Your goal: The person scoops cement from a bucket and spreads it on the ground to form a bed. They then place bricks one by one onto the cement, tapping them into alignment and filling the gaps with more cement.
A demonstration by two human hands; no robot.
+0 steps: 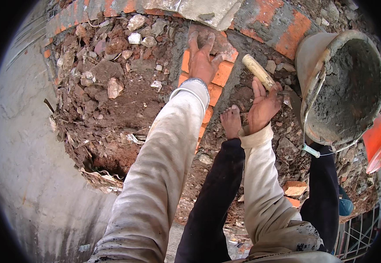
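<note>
On the left, a big smooth grey wall (pixel 28 166), bending round. Next to it, a wide heap of brown dirt and broken stones (pixel 107 87), right up against the wall. On the right, a big dirty bucket (pixel 313 65), tipped over a little, with wet grey mud inside, just beside the right hand. Behind the bucket, at the right edge, a bright orange thing (pixel 377 140), too hidden to tell what. Along the top, a curved row of orange bricks with grey mud between them (pixel 287 30). In the middle, a shorter row of orange bricks (pixel 214 94), running down between the heap and the bare dirt. Two long arms in pale dusty sleeves, coming up from the bottom. Dark trouser legs under them. At the bottom right, a bit of wire mesh (pixel 359 236). Then the left hand (pixel 201 59), pressed flat on the top orange brick (pixel 223 72) of the short row, fingers wide apart and stretched out straight. Then the right hand (pixel 264 105), just right of the short row, palm up, fingers curled loosely round the low end of a trowel (pixel 259 71). Wooden handle sticking up and to the left, out of the hand, above the dirt and near the bucket. Metal part mostly hidden behind the hand. Beside the right wrist, a bare foot (pixel 231 120) on the dirt, touching the short row. Lower down, a small broken piece of brick (pixel 295 188) on the ground.
</note>
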